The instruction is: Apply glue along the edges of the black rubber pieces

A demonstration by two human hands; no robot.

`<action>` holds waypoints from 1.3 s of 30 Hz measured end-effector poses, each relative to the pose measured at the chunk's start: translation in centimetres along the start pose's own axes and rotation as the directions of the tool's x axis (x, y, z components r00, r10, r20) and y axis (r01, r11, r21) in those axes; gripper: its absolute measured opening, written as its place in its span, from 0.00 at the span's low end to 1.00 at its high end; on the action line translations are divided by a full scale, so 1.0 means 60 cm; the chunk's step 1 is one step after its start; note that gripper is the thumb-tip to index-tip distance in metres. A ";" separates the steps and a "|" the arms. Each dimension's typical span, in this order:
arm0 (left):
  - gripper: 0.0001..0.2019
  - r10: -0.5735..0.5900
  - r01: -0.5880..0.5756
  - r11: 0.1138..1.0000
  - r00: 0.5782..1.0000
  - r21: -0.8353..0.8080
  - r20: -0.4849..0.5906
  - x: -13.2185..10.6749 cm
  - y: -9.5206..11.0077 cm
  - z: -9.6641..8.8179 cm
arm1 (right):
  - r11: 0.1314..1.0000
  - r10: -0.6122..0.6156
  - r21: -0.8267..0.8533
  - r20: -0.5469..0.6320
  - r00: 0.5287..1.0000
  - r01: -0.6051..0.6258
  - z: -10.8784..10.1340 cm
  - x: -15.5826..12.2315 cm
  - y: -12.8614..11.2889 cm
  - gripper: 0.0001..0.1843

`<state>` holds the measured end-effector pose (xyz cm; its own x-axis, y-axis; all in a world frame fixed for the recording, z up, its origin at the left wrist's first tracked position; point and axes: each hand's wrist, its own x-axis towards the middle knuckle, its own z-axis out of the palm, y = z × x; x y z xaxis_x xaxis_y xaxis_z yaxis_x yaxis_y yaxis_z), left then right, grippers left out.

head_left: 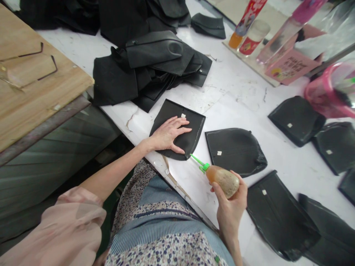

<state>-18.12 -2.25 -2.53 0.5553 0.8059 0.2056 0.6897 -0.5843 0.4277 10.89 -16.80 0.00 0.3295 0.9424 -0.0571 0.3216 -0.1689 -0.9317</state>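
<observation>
My left hand [168,133] lies flat with fingers spread on a black leather piece [194,127] near the white table's front edge. My right hand [229,207] is wrapped round a small glue bottle [222,178] of amber liquid. Its green nozzle [197,161] touches the lower corner of that piece. A small white tag [183,115] sits on the piece just beyond my fingertips.
Several more black pieces with white tags lie to the right, the nearest one [235,150] beside the bottle. A heap of black pieces [149,66] sits behind. A wooden board [30,77] stands at left. Bottles [251,22], a pink box [291,66] and a pink container [330,92] crowd the far right.
</observation>
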 end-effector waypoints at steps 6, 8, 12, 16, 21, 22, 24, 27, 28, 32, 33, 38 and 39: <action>0.44 -0.005 0.005 1.000 1.000 -0.008 0.003 0.001 0.001 -0.001 | 0.997 0.069 0.030 0.006 0.998 -0.069 0.005 -0.005 -0.011 0.37; 0.44 -0.010 0.010 1.000 1.000 -0.020 0.006 0.001 0.002 -0.002 | 0.998 0.064 0.021 0.010 0.998 -0.064 0.008 -0.006 -0.018 0.37; 0.44 -0.013 0.013 1.000 1.000 -0.007 0.018 0.001 0.003 -0.003 | 0.998 0.058 -0.016 0.019 0.998 -0.058 0.014 -0.007 -0.030 0.37; 0.44 -0.014 0.014 1.000 1.000 -0.004 0.016 0.002 0.003 -0.004 | 0.999 0.038 -0.029 0.024 0.999 -0.037 0.018 -0.008 -0.033 0.37; 0.45 -0.013 0.013 1.000 1.000 0.014 0.023 0.001 0.003 -0.004 | 0.999 0.036 -0.014 0.023 0.999 -0.035 0.021 -0.007 -0.031 0.37; 0.45 -0.013 0.012 1.000 1.000 0.015 0.022 0.001 0.003 -0.004 | 0.999 0.037 -0.009 0.021 0.999 -0.036 0.021 -0.007 -0.031 0.37; 0.45 -0.013 0.013 1.000 1.000 0.006 0.018 0.001 0.004 -0.004 | 0.999 0.036 -0.001 0.016 0.999 -0.036 0.021 -0.007 -0.031 0.37; 0.44 -0.016 0.016 1.000 1.000 -0.008 0.015 0.001 0.004 -0.005 | 0.999 0.041 -0.001 0.017 0.999 -0.041 0.021 -0.007 -0.032 0.37; 0.44 -0.016 0.016 1.000 1.000 -0.008 0.015 0.001 0.004 -0.005 | 0.999 0.043 -0.002 0.018 0.999 -0.043 0.021 -0.007 -0.032 0.37; 0.44 -0.014 0.014 1.000 1.000 0.000 0.014 0.001 0.004 -0.004 | 0.999 0.037 0.003 0.009 0.999 -0.037 0.021 -0.008 -0.031 0.37; 0.44 -0.013 0.013 1.000 1.000 0.001 0.014 0.001 0.003 -0.004 | 0.999 0.032 0.000 0.006 0.999 -0.032 0.020 -0.008 -0.031 0.37; 0.44 -0.019 0.019 1.000 1.000 0.005 0.018 0.001 0.004 -0.004 | 1.000 0.025 -0.019 0.011 1.000 -0.025 0.020 -0.007 -0.029 0.36; 0.44 -0.022 0.022 1.000 1.000 0.006 0.019 0.001 0.004 -0.004 | 1.000 0.025 -0.018 0.011 1.000 -0.025 0.020 -0.007 -0.029 0.36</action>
<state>-18.02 -2.31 -2.19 0.5490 0.8164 0.1791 0.7045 -0.5673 0.4264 9.14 -16.54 1.21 0.3274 0.9411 -0.0841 0.3292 -0.1971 -0.9235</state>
